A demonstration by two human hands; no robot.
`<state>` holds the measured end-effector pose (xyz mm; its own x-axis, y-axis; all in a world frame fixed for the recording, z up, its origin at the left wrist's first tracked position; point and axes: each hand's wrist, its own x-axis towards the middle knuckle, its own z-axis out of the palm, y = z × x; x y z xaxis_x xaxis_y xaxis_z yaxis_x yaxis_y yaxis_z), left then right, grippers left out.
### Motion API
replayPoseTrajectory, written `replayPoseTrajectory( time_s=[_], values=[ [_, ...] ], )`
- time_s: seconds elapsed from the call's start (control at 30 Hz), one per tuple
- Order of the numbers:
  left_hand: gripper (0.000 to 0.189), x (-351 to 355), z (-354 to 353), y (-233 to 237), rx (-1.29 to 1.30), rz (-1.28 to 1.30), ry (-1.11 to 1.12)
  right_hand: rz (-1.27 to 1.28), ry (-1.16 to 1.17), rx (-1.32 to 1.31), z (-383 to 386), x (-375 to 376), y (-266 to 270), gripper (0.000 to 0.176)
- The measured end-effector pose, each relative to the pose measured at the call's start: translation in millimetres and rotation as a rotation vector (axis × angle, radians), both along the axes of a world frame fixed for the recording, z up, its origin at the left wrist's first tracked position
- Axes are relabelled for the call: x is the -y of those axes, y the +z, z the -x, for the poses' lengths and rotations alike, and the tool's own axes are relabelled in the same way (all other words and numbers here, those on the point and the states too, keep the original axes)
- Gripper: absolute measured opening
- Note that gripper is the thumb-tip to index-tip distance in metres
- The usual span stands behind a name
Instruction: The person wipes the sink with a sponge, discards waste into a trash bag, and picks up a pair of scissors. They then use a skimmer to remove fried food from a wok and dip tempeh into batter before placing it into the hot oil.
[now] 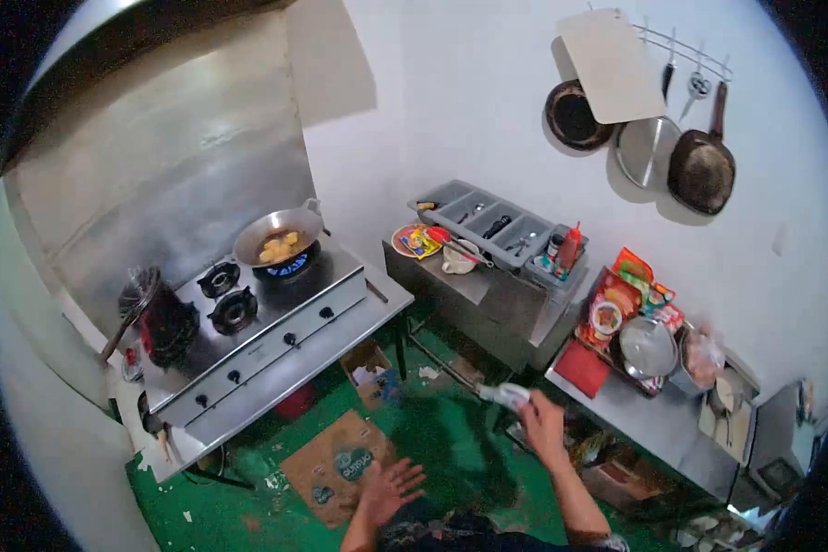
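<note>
My right hand (543, 425) is closed on a white object (506, 396), blurred at its far end, held over the floor near the right-hand counter. My left hand (392, 489) is empty with its fingers spread, above a flattened cardboard sheet (308, 465). On the lit back burner of the stove, a wok (248, 241) holds yellowish pieces (281, 247) in oil. Both hands are well away from the stove.
The steel stove (276, 322) stands at the left. A grey utensil tray (451, 195) sits on the middle counter. Packets, a metal lid (649, 348) and a red item (581, 368) are on the right counter (653, 432). Pans (704, 175) hang on the wall.
</note>
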<state>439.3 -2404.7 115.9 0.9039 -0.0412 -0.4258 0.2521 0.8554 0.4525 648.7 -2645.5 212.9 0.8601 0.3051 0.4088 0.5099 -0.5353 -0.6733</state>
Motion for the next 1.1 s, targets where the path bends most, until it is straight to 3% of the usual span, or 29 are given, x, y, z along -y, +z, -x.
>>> replayPoseTrajectory(
  time_s=[0.07,0.17,0.27,0.37,0.47,0.53,0.63,0.7,0.77,0.83,0.87,0.93,1.03,1.1],
  values=[
    [0.074,-30.6,-31.9,-16.2,-0.002,0.075,0.058,0.014,-0.090,0.073,-75.7,-29.2,16.3,0.016],
    [0.070,-79.5,-83.7,-32.6,-0.032,0.036,0.123,-0.169,-0.117,0.138,-180.9,-81.5,38.5,0.016],
    [0.066,-122.9,-152.4,-41.5,0.017,0.024,0.045,-0.217,-0.173,0.066,-268.1,-129.4,56.8,0.017],
    [0.066,-151.0,-221.8,-37.9,-0.062,-0.073,-0.094,-0.255,-0.200,0.253,-371.3,-171.0,42.8,0.017],
    [0.070,-170.7,-271.7,-25.5,-0.060,-0.101,-0.238,-0.091,-0.210,0.344,-442.3,-209.0,37.1,0.018],
    [0.071,-177.3,-297.6,-25.7,0.038,-0.370,-0.383,0.134,-0.199,0.416,-482.6,-237.0,30.8,0.018],
    [0.069,-184.4,-327.8,-26.9,-0.115,-0.179,-0.390,0.306,-0.146,0.409,-550.8,-268.4,0.5,0.020],
    [0.069,-185.3,-341.4,-41.8,-0.192,-0.182,-0.383,0.507,-0.098,0.449,-583.3,-285.1,-14.7,0.022],
    [0.070,-190.4,-361.4,-49.9,-0.254,-0.221,-0.375,0.525,-0.060,0.490,-619.7,-299.6,-34.8,0.020],
    [0.074,-186.7,-363.9,-54.6,-0.252,-0.110,-0.138,0.580,-0.052,0.476,-646.1,-311.3,-59.3,0.018],
    [0.074,-184.5,-373.5,-46.6,-0.266,-0.112,-0.135,0.576,-0.046,0.464,-650.8,-317.2,-65.6,0.018],
    [0.074,-175.8,-391.2,-31.9,-0.338,-0.155,-0.077,0.755,-0.042,0.279,-650.5,-327.3,-79.3,0.018],
    [0.071,-162.7,-401.9,-61.1,-0.298,-0.080,-0.026,0.790,0.026,0.143,-643.5,-332.3,-82.6,0.023],
    [0.070,-158.8,-420.8,-35.5,-0.315,-0.131,-0.039,0.806,0.072,-0.011,-640.9,-337.1,-70.8,0.021]
  ],
)
